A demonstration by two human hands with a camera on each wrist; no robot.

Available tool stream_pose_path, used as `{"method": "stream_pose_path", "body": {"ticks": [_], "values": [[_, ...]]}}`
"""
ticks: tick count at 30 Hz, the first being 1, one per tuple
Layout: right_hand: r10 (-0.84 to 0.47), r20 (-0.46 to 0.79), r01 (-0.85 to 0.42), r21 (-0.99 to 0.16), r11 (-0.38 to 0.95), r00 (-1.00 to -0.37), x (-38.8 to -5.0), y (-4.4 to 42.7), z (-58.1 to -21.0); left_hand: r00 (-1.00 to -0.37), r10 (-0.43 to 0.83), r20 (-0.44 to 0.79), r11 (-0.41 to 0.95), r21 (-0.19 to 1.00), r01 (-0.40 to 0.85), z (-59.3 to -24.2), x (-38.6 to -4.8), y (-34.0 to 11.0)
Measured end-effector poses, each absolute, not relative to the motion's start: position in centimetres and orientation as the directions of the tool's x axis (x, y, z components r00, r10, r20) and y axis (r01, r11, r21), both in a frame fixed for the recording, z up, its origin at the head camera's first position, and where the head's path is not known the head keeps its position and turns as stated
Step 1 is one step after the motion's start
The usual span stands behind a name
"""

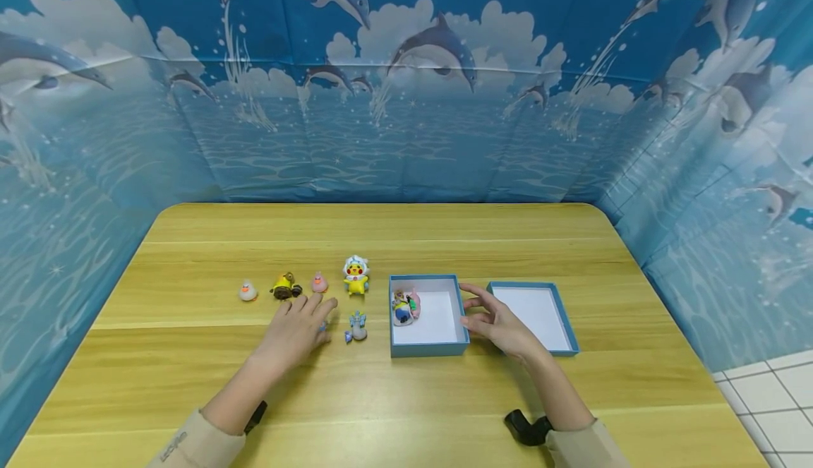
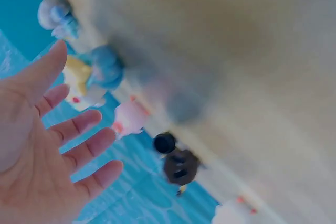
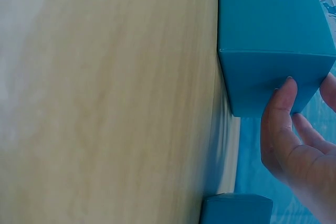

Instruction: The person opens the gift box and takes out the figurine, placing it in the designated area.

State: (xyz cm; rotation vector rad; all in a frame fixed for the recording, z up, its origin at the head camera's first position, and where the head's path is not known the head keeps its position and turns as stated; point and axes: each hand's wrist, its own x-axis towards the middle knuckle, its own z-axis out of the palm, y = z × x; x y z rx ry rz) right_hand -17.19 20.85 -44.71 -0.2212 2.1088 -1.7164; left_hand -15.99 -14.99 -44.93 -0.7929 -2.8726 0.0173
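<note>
My left hand (image 1: pixel 293 330) hovers over the left part of the table with fingers spread and nothing held. Close to its thumb in the left wrist view is a small blue figure (image 2: pixel 106 67), mostly hidden under the hand in the head view. A grey-blue figure (image 1: pixel 358 327) lies just right of that hand. My right hand (image 1: pixel 498 323) touches the right outer wall of a blue box (image 1: pixel 429 349) with thumb and fingertips. Inside the box, against its left side, lie small figures (image 1: pixel 403 309), one with blue and yellow, one pink.
Beyond my left hand stand a white duck (image 1: pixel 248 291), a yellow-and-brown figure with dark round parts (image 1: pixel 286 286), a pink duck (image 1: pixel 319 283) and a yellow figure in a white hood (image 1: pixel 356 276). The blue box lid (image 1: pixel 532 316), white inside, lies right of the box.
</note>
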Motion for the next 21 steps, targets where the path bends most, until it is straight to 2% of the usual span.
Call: {"method": "stream_pose_path", "body": {"ticks": [14,21], "values": [[-0.372,-0.21,0.125,-0.963,0.24,-0.904,-17.2,20.9,-44.7,-0.811,0.545,0.212,0.838,-0.099,0.537,-41.7,-16.8,-11.2],[-0.368,-0.214,0.129,-0.962,0.242,-0.905,-17.2,20.8,-44.7,-0.78,0.584,0.225,0.806,-0.044,0.591,-41.7,-17.5,-8.6]]}}
